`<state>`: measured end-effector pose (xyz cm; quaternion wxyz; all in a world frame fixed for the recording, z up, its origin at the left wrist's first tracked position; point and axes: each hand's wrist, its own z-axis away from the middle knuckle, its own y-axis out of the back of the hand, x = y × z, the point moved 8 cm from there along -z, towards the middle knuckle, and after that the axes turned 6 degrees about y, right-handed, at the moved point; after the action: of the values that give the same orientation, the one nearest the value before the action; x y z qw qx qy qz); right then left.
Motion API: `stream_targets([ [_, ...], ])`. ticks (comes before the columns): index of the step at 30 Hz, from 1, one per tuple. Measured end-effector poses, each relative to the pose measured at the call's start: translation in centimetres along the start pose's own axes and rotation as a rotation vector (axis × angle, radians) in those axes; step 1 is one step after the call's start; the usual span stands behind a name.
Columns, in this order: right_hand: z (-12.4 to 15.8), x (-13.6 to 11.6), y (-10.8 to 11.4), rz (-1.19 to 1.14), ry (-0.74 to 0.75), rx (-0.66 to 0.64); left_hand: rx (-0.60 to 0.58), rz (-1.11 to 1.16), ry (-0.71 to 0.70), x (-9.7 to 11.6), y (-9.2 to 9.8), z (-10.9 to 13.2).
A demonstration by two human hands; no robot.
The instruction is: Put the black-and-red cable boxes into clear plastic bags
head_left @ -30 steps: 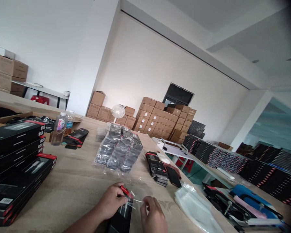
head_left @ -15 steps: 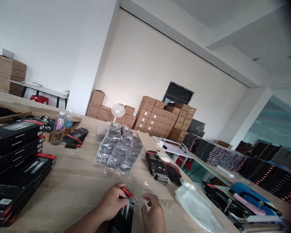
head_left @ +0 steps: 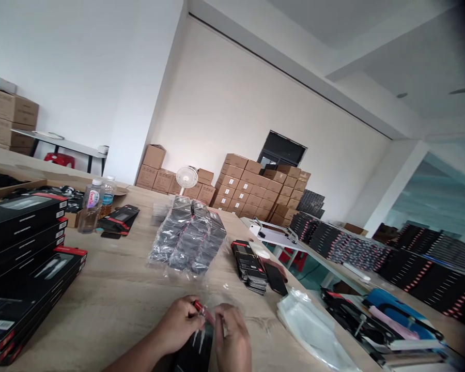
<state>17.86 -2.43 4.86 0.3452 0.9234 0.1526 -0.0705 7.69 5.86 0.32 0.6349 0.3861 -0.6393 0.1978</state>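
Note:
At the bottom of the view my left hand (head_left: 178,326) grips the red top end of a flat black packaged item (head_left: 196,350) that lies in a thin clear plastic sleeve. My right hand (head_left: 232,338) is curled with its fingertips pinching the sleeve's open end, right against the left hand's fingers. Both hands rest low over the light wooden table (head_left: 120,289). The lower part of the item runs out of view.
Black and red boxes (head_left: 19,258) are stacked at the left. Bagged items (head_left: 189,235) lie in a pile ahead, with a small stack of black packs (head_left: 251,266) and a heap of clear bags (head_left: 313,330) to the right. Two bottles (head_left: 95,204) stand at far left.
My right hand has moved left and closed in on the left hand at the sleeve's end. The view has shifted slightly.

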Motion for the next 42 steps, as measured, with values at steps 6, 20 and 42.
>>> stream_targets([
  [6,0.3,1.0,-0.2,0.212,-0.067,0.003,0.040,-0.010,0.031,-0.8,0.0,-0.3],
  [20,4.3,8.3,-0.3,-0.199,-0.502,0.200,-0.165,0.513,0.294,-2.4,3.1,0.8],
  [42,2.8,3.1,-1.5,-0.309,-0.181,-0.033,-0.106,0.234,0.264,-3.0,1.9,0.6],
])
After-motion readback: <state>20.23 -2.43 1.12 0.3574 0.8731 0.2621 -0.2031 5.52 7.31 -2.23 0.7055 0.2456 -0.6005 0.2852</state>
